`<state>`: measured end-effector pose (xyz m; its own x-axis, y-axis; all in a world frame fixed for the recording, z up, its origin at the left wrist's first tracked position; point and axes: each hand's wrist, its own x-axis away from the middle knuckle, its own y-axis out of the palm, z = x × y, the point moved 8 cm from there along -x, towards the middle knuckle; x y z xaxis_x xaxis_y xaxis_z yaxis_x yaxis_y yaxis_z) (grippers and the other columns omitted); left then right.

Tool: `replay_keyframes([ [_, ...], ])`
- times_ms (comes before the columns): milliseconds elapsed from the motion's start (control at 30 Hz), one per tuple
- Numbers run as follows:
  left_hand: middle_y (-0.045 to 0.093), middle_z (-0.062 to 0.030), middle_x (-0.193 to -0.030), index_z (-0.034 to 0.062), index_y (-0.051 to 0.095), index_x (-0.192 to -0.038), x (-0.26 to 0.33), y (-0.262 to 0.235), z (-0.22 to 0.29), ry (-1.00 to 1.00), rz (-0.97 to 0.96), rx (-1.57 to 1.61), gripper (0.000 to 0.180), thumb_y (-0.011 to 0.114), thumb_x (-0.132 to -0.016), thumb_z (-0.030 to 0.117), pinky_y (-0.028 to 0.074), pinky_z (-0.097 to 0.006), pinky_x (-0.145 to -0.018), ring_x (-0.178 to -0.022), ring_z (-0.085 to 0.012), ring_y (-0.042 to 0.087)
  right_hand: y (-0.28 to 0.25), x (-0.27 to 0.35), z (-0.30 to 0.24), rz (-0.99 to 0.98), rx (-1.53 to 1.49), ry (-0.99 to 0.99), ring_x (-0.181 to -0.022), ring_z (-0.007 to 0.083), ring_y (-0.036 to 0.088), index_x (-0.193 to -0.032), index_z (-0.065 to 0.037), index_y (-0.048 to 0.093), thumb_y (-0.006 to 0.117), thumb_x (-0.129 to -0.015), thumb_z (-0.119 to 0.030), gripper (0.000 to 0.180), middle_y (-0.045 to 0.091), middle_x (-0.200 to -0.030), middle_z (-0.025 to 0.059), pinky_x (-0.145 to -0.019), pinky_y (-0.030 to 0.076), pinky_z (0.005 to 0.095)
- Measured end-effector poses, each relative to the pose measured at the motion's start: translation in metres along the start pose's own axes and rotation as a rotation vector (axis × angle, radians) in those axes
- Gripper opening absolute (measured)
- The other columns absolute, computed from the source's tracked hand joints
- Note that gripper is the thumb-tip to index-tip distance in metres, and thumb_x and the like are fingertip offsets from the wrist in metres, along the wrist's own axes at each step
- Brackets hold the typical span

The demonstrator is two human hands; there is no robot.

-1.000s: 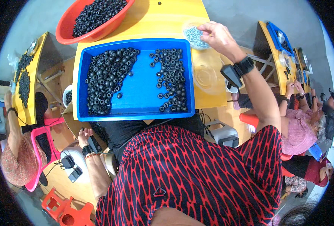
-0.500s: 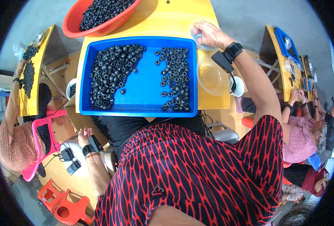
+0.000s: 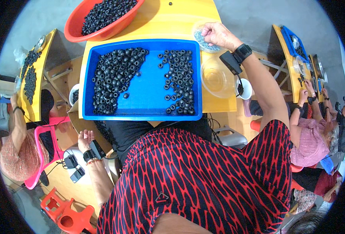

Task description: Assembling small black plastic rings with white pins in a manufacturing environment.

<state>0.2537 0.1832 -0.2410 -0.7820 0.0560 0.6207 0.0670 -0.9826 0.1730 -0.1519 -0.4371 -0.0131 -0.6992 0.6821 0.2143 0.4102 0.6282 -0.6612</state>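
My right hand (image 3: 220,36) is over a shallow round dish (image 3: 202,42) of tiny blue-and-white pieces on the yellow table. Its fingers are closed in a pinch; anything between them is too small to make out. My left hand (image 3: 85,140) hangs low beside my lap, near a cardboard box, palm up. Its fingers are loosely bent and somewhat apart, with nothing visible in them. Before me, a blue tray (image 3: 151,111) holds black ring-shaped pieces. A big heap (image 3: 116,80) lies on the left, a smaller, flatter group (image 3: 180,80) on the right, with bare blue between.
A red basin (image 3: 73,29) of black pieces stands at the far left of the yellow table (image 3: 172,23). Right of the tray is a clear round tub (image 3: 218,80), beside a white bowl (image 3: 247,90). A red stool (image 3: 77,216) stands lower left. Other people work at both sides.
My right hand has shifted slightly right, uncovering more of the dish beneath it. My left hand has moved a little left. The pieces in the tray look unchanged.
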Motion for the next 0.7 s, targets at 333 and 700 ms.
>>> replay_keyframes([
  [333, 0.066, -0.0070, -0.094, 0.0071, 0.056, -0.103, -0.003, 0.011, 0.007, -0.020, 0.041, 0.053, 0.018, 0.059, -0.096, 0.023, 0.059, -0.041, -0.079, -0.084, -0.0242, 0.064, 0.010, 0.004, -0.004, 0.097, 0.224, -0.323, -0.077, 0.0180, 0.063, -0.099, -0.002, 0.067, 0.067, -0.076, -0.003, 0.024, 0.066, -0.087, 0.0060, -0.073, 0.054, 0.0334],
  [700, 0.067, -0.0054, -0.094, 0.0077, 0.057, -0.104, -0.011, 0.009, 0.005, -0.033, 0.023, 0.040, 0.021, 0.058, -0.096, 0.028, 0.058, -0.041, -0.079, -0.089, -0.0243, 0.066, -0.011, 0.002, 0.007, 0.070, -0.138, -0.076, -0.071, 0.0082, 0.060, -0.092, -0.001, 0.066, 0.068, -0.080, -0.003, 0.012, 0.063, -0.082, 0.0028, -0.065, 0.052, 0.0204],
])
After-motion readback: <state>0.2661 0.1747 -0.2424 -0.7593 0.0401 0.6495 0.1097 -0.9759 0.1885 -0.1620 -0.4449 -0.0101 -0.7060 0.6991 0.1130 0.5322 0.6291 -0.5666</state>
